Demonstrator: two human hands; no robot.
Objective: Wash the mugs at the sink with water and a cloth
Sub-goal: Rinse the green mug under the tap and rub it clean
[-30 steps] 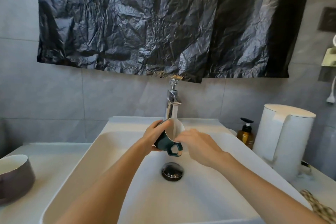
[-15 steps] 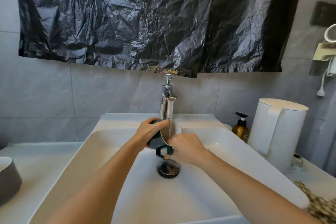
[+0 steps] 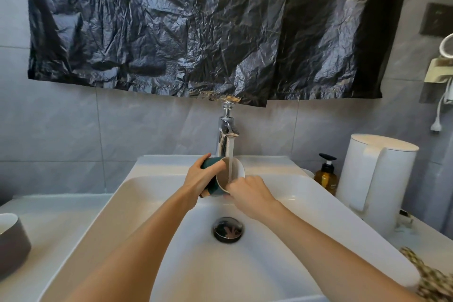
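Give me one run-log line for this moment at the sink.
step: rinsing | left hand: grips green mug, tilted over sink | right hand: at mug rim, grip unclear | faucet: running into mug

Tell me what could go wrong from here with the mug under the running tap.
1. The green mug lies tilted on its side under the water stream. The left hand grips its body and the right hand is at its rim. Being wet, it could slip and chip against the sink.
2. Water striking the tilted inside may splash out over the counter toward the white kettle.
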